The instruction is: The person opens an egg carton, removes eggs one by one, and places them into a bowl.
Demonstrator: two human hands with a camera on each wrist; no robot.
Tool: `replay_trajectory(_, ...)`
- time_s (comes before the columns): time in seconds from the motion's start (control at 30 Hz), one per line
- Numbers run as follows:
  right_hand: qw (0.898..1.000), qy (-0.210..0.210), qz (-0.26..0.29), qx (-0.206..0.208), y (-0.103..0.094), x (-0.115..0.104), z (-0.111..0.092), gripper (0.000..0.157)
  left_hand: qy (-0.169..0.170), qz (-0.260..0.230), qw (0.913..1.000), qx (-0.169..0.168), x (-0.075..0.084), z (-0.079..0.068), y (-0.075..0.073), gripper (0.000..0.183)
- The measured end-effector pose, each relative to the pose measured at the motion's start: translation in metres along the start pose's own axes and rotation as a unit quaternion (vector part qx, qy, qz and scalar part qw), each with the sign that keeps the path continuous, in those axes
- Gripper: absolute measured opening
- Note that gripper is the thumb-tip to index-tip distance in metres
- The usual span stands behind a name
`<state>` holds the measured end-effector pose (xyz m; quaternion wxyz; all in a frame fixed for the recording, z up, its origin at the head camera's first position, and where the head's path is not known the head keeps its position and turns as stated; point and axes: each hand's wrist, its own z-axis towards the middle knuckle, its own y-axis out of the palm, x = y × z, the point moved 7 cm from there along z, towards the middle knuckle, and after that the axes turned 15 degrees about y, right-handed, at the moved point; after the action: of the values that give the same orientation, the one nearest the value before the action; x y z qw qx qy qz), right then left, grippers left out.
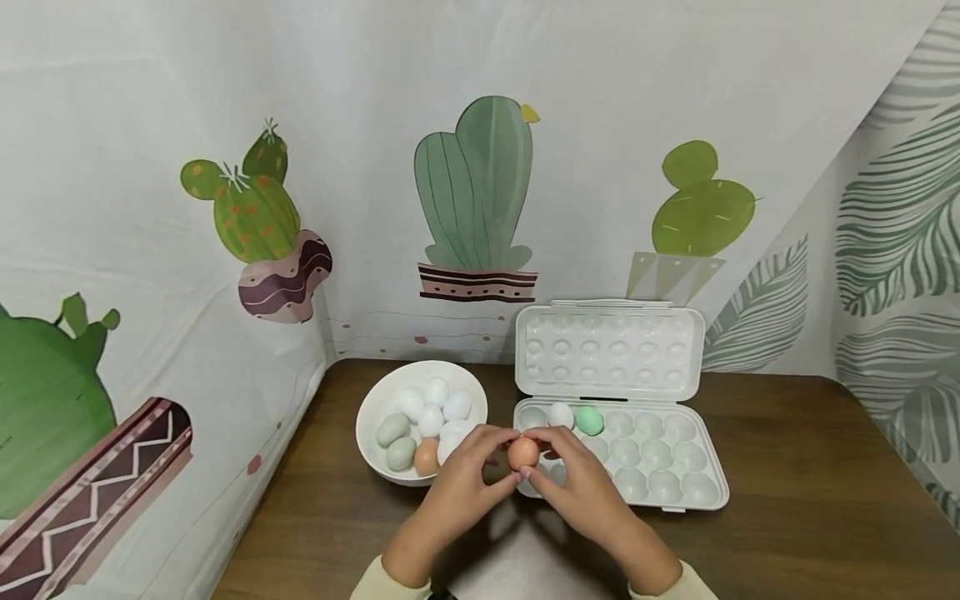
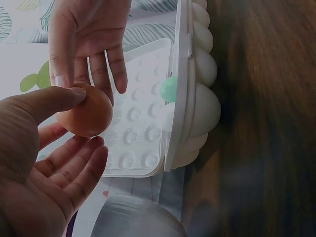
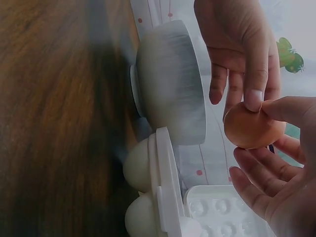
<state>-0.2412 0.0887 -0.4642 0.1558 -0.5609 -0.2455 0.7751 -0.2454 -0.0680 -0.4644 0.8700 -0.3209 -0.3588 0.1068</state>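
Observation:
A brown egg is held up between both hands, above the front left part of an open egg carton. My left hand pinches it from the left, and my right hand pinches it from the right. In the left wrist view the left thumb lies on the egg, with other fingers beneath it. Thumb and fingers of the right hand meet the egg in the right wrist view. In the carton's back row sit a white egg and a green egg. Hands hide some front left cups.
Left of the carton stands a white bowl with several white eggs, two pale grey-green eggs and another brown egg. The wooden table meets a cactus-print cloth behind. The carton's lid leans back against that cloth.

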Motion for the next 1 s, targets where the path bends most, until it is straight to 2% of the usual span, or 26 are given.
replay_trajectory(0.73,0.999,0.040,-0.009,-0.007,0.0026,0.0046,-0.0036,0.042,0.005,0.011,0.9999,-0.007,0.0015,-0.0013,0.0060,0.046)
replay_trajectory(1.0,1.000,0.023,-0.010,-0.011,0.0021,0.0028,-0.0029,0.040,0.003,0.010,0.9999,0.005,0.0017,-0.0020,0.0032,0.043)
